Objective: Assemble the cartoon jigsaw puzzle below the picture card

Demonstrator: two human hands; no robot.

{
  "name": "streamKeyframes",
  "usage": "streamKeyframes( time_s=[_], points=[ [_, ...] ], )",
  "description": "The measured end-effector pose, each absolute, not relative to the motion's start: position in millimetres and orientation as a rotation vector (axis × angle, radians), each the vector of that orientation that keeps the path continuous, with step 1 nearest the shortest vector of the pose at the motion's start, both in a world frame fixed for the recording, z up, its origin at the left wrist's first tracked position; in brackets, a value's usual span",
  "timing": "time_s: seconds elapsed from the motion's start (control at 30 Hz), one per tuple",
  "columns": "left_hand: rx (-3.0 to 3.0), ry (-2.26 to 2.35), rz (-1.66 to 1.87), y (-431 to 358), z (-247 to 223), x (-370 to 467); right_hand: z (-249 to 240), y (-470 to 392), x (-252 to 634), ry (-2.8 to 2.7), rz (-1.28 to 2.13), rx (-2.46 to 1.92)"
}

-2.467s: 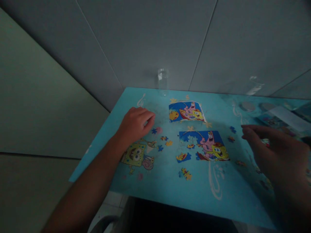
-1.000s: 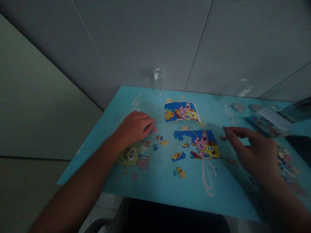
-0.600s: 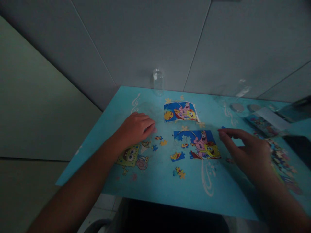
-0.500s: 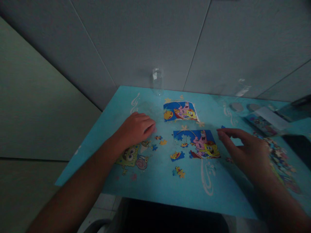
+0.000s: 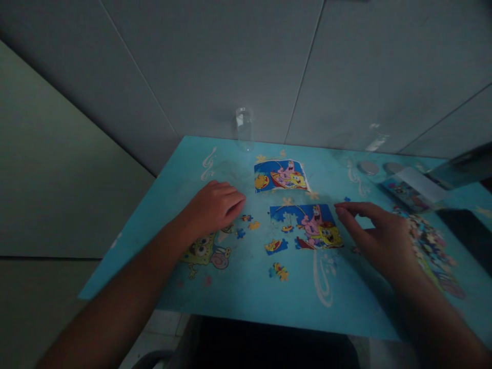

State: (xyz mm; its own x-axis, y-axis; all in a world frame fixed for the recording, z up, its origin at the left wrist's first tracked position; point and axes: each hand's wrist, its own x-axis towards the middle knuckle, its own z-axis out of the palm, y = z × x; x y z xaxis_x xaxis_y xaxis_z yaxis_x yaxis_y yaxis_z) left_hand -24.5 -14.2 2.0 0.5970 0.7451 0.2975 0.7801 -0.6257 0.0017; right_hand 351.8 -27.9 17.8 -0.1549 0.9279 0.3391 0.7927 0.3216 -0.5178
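My left hand rests on the table with its fingers curled under; whatever lies inside is hidden. Several loose puzzle pieces lie just right of it. A partly joined jigsaw puzzle of cartoon figures lies flat at the middle, with a gap on its left side. Inside that gap is a small loose piece. Below it are a joined bit and a small cluster of pieces. Beside the puzzle's upper right edge, my right hand holds thumb and forefinger pinched together, and no piece shows between them.
Behind the puzzle lies a reference picture sheet. A clear plastic jar stands by the wall. At the right are grey lids, a clear box, a pile of pieces and a dark flat object.
The whole view has shifted slightly, so the table things sit a little further left. Both hands keep nearly the same pose and place over the table.
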Motion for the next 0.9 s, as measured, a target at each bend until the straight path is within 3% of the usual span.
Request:
streamKeyframes(
  time_s=[0.57,0.9],
  points=[
    [-3.008,-0.953,-0.404,-38.9,3.6,9.7,15.5,-26.9,346.4,-2.094,0.348,-1.421],
    [-3.049,-1.056,-0.308,-56.2,-0.3,34.1,11.3,-26.1,344.1,-2.169,0.334,-1.395]
  ],
)
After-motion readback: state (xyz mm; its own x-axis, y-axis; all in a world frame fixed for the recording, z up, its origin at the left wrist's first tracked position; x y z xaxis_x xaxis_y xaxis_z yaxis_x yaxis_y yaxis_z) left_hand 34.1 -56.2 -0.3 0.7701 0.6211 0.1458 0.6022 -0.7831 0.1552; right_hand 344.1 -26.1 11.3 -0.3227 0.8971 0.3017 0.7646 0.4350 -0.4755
